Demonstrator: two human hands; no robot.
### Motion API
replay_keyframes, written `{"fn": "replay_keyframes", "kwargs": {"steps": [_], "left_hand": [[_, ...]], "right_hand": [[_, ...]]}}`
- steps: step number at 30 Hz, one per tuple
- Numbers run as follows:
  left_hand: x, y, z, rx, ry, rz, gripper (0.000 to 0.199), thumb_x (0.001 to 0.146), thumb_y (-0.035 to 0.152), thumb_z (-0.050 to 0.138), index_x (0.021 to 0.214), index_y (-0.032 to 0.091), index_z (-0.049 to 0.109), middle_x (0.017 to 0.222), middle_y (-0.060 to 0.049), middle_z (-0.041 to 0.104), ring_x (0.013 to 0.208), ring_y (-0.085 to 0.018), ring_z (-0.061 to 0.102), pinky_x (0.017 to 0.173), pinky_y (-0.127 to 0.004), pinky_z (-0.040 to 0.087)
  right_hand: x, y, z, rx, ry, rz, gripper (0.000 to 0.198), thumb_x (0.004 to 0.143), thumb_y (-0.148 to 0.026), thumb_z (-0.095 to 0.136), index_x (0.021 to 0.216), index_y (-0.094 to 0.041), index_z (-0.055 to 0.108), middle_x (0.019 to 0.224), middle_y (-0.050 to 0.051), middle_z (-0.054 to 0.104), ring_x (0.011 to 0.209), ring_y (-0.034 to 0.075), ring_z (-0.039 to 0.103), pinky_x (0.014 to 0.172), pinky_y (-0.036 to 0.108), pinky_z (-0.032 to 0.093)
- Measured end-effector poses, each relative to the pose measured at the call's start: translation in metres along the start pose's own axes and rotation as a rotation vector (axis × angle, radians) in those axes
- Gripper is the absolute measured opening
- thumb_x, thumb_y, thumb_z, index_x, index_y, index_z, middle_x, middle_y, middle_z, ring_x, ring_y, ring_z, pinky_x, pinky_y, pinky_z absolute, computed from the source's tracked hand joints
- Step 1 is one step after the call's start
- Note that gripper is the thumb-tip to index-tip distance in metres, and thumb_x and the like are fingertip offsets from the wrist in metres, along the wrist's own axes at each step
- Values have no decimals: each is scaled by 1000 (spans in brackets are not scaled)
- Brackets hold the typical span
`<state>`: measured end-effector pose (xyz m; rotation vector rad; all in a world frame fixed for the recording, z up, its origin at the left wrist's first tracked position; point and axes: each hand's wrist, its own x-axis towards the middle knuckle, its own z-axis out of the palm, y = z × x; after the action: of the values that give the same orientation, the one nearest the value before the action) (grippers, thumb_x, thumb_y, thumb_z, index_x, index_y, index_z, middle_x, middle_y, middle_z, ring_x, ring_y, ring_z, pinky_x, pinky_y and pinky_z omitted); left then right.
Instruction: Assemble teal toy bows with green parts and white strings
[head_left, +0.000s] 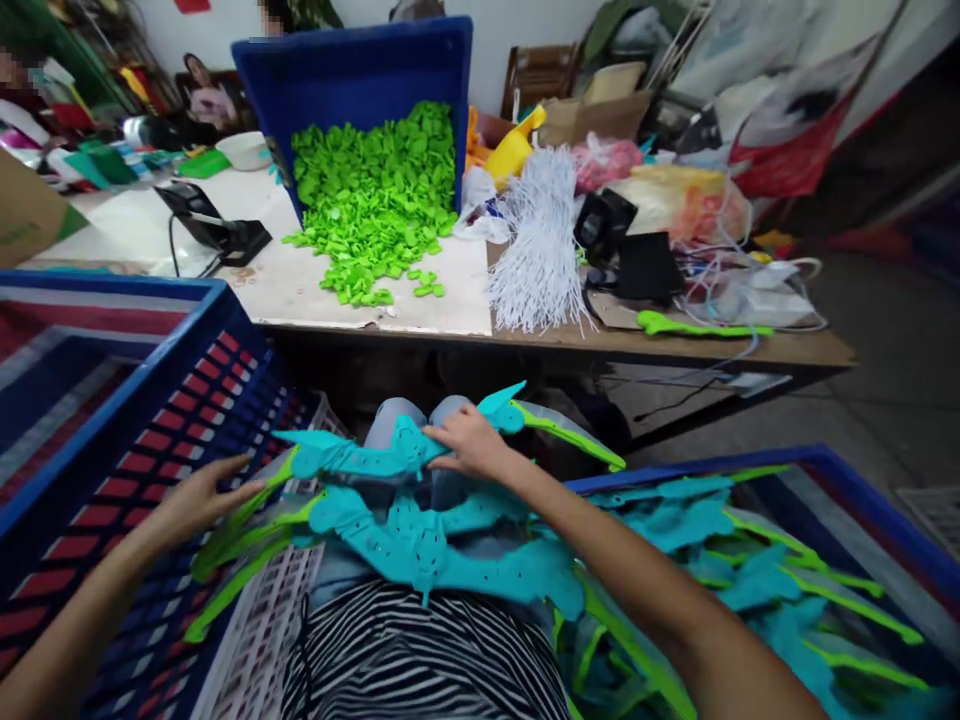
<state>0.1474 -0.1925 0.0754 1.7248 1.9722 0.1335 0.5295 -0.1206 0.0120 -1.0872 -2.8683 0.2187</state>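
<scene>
A turquoise plastic part point(352, 458) with lime-green arms at its ends lies across my lap, shaped like a toy bow. My right hand point(472, 443) is closed on its middle, fingers over the top edge. My left hand point(206, 495) is open at the part's left end, fingers stretched towards the green arm; whether the fingertips touch it I cannot tell. Nearer my body lies a second turquoise part point(480, 575) of the same kind, also with green arms. Its right side is partly hidden by my right forearm.
A blue crate point(217, 370) stands at my left. Another blue crate point(832, 470) at my right holds several similar parts. On the table point(285, 300) are a tipped blue bin point(352, 70) of small green pieces point(382, 190), white strings point(540, 250) and a black stand point(217, 230).
</scene>
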Motion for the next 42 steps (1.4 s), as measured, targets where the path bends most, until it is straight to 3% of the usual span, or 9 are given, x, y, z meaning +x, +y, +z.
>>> {"fn": "replay_keyframes", "kwargs": {"steps": [3, 6, 13, 17, 22, 28, 33, 37, 42], "left_hand": [[24, 33, 19, 35, 310, 243, 69, 78, 68, 45, 115, 13, 61, 118, -16, 64, 112, -31, 59, 99, -45, 45], [55, 89, 70, 77, 226, 563, 62, 80, 58, 55, 124, 15, 56, 131, -15, 57, 126, -31, 47, 105, -46, 39], [94, 134, 160, 389, 84, 673, 83, 74, 36, 72, 144, 16, 33, 143, -23, 42, 135, -38, 35, 106, -56, 31], [83, 111, 165, 403, 117, 842, 90, 72, 35, 75, 147, 25, 26, 154, -19, 25, 141, -40, 22, 109, -62, 22], [82, 101, 160, 271, 93, 812, 74, 79, 27, 67, 144, 25, 32, 152, -18, 28, 137, -37, 32, 105, -54, 34], [113, 143, 143, 242, -95, 622, 81, 76, 44, 70, 143, 16, 33, 110, -15, 61, 103, -32, 59, 85, -43, 48], [125, 169, 143, 283, -110, 583, 88, 78, 44, 68, 147, 16, 22, 112, -14, 58, 98, -29, 62, 78, -35, 48], [132, 164, 144, 272, -132, 625, 90, 76, 42, 70, 147, 15, 20, 118, -15, 57, 103, -29, 60, 84, -36, 48], [141, 159, 133, 209, -213, 679, 91, 72, 38, 73, 146, 16, 25, 121, -16, 57, 112, -31, 57, 90, -38, 46]], "right_hand": [[10, 24, 8, -3, -86, 108, 59, 83, -55, 59, 129, -18, 57, 96, 14, 67, 94, 27, 54, 83, 40, 33], [15, 35, 12, 32, -109, 114, 51, 84, -53, 59, 123, -21, 61, 106, 14, 65, 98, 27, 53, 81, 39, 36], [112, 107, -49, 77, 457, 393, 29, 93, -28, 45, 107, -15, 67, 106, 14, 64, 101, 26, 51, 91, 39, 40], [172, 151, -67, 70, 392, 565, 26, 85, -18, 52, 106, -11, 65, 114, 18, 62, 107, 30, 48, 93, 43, 39], [175, 165, -72, 122, 320, 590, 27, 86, -10, 42, 94, -11, 68, 103, 14, 67, 97, 24, 56, 88, 35, 43], [158, 188, -97, 500, 49, 662, 16, 82, -13, 55, 78, -11, 70, 57, 2, 62, 53, 11, 55, 57, 22, 45], [164, 190, -93, 334, 169, 733, 20, 83, -18, 56, 92, -12, 73, 75, 6, 70, 71, 16, 63, 74, 27, 49], [151, 185, -76, 154, 334, 520, 32, 82, -27, 59, 110, -14, 69, 111, 11, 67, 102, 23, 60, 95, 35, 43], [135, 189, -64, 93, 214, 293, 30, 85, -20, 52, 110, -17, 69, 121, 9, 63, 111, 24, 54, 102, 39, 38]]}}
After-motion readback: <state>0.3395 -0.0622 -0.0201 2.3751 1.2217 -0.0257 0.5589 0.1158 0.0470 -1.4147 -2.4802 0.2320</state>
